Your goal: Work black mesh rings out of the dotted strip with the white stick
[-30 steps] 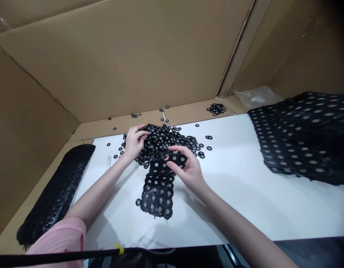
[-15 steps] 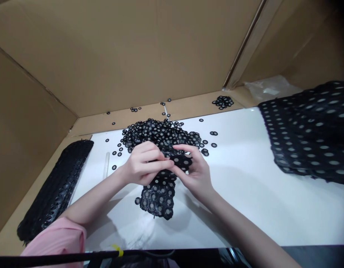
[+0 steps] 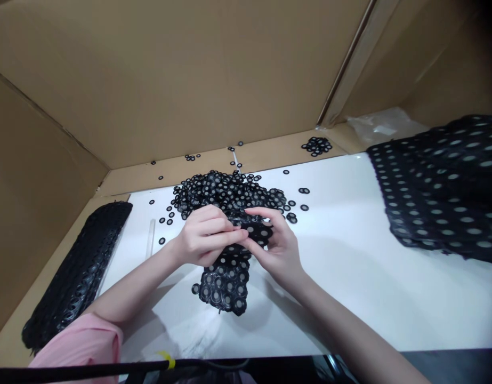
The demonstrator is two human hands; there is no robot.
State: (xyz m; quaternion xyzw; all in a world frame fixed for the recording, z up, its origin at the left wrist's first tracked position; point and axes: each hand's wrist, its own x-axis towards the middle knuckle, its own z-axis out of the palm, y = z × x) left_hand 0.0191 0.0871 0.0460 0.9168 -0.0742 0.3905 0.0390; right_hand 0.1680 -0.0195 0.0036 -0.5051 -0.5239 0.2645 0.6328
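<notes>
With my right hand (image 3: pixel 283 248) I am gripping the upper end of a black strip (image 3: pixel 225 282) between thumb and fingers. The fingertips of my left hand (image 3: pixel 203 234) are closed together at this same end; whether a ring is pinched there, I cannot tell, because the fingers hide it. The strip hangs from my grip toward me, and its lower part seems to rest on the table (image 3: pixel 341 229).

What is done: several rows of rings already lie joined side by side in the strip. What is left: just beyond my hands there is a big heap of rings (image 3: pixel 225 192), all loose, so I judge that only a small part is used.

About the room: to the right of my grip the white surface is wide, up to a spotted sheet (image 3: pixel 445 186). To the left it is narrower, with a thin stick (image 3: pixel 151 234) near my forearm and a black roll (image 3: pixel 78 272) along the edge. Behind the heap stands the cardboard wall (image 3: pixel 150 80).
</notes>
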